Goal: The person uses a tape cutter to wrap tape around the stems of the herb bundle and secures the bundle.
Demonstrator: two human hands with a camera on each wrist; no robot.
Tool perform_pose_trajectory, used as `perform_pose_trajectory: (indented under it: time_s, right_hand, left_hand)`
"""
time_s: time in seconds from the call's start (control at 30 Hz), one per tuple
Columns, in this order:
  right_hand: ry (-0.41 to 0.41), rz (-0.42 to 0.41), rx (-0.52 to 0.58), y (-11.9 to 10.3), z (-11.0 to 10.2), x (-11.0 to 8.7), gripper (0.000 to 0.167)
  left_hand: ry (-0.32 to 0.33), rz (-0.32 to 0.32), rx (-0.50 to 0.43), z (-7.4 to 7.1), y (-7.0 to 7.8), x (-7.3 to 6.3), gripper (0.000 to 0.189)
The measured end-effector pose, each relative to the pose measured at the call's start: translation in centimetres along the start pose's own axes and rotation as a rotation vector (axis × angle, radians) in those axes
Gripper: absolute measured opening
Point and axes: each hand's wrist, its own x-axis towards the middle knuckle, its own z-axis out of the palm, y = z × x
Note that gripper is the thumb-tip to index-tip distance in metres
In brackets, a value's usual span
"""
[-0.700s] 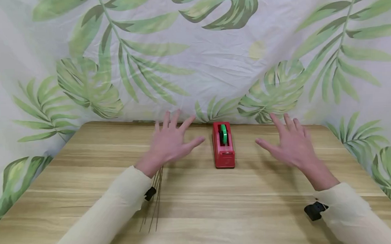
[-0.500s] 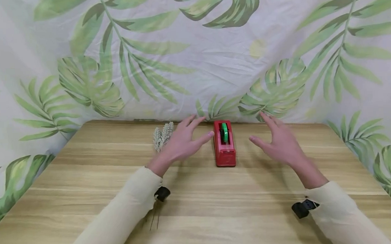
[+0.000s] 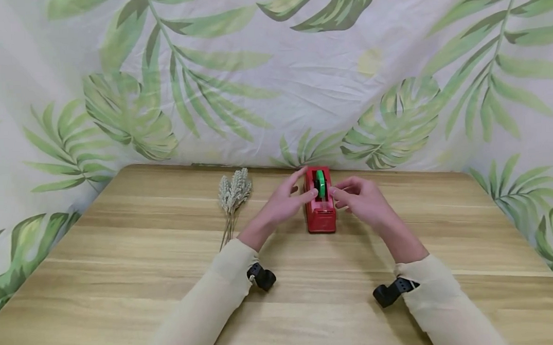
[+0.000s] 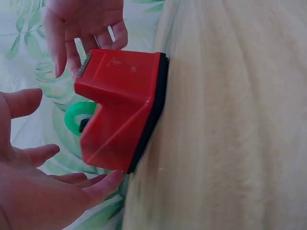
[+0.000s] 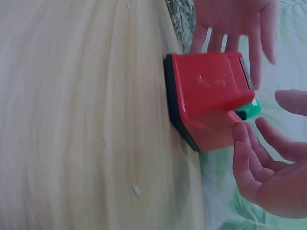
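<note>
A red tape dispenser (image 3: 321, 222) with a black base and a green tape roll (image 3: 321, 183) stands near the table's back edge. My left hand (image 3: 284, 200) is at its left side, fingers loosely spread and thumb near the roll. In the left wrist view a fingertip of the left hand (image 4: 53, 196) overlaps the dispenser's lower corner. On the other side my right hand (image 3: 368, 202) has its fingers gently bent. The right wrist view shows the right hand's (image 5: 268, 172) fingertips right at the dispenser's red side. Neither hand grips it.
A bunch of dried grey-white flower stems (image 3: 234, 192) lies left of the dispenser, its lower stems hidden behind the left sleeve. A leaf-patterned cloth (image 3: 300, 89) hangs behind the wooden table (image 3: 99, 252).
Both hands have come inward from either side to the dispenser, their fingers less spread. The left arm has moved off the flower heads, which now show. The dispenser stays in place.
</note>
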Motion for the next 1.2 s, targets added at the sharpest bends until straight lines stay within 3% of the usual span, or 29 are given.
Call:
perform_pose_trajectory:
  time_s: [0.17, 0.3, 0.63, 0.87, 1.2]
  right_hand:
    - [-0.011, 0.074, 0.084, 0.2, 0.8, 0.3, 0.044]
    - [-0.007, 0.081, 0.116, 0.4, 1.1, 0.5, 0.040]
    - [-0.080, 0.121, 0.227, 1.0, 1.5, 0.4, 0.036]
    - [-0.102, 0.153, 0.300, 1.0, 2.1, 0.1, 0.036]
    - [-0.111, 0.123, 0.325, 0.9, 2.0, -0.1, 0.037]
  left_hand:
    - [-0.039, -0.051, -0.105, 0.3, -0.6, 0.1, 0.072]
    - [-0.083, -0.067, -0.134, 0.5, -0.7, 0.3, 0.074]
    - [-0.102, -0.029, -0.048, 0.8, -0.9, 0.0, 0.079]
    - [-0.108, -0.054, -0.074, 0.5, -1.5, -0.6, 0.081]
    - [-0.125, -0.044, -0.052, 0.3, -1.3, -0.4, 0.082]
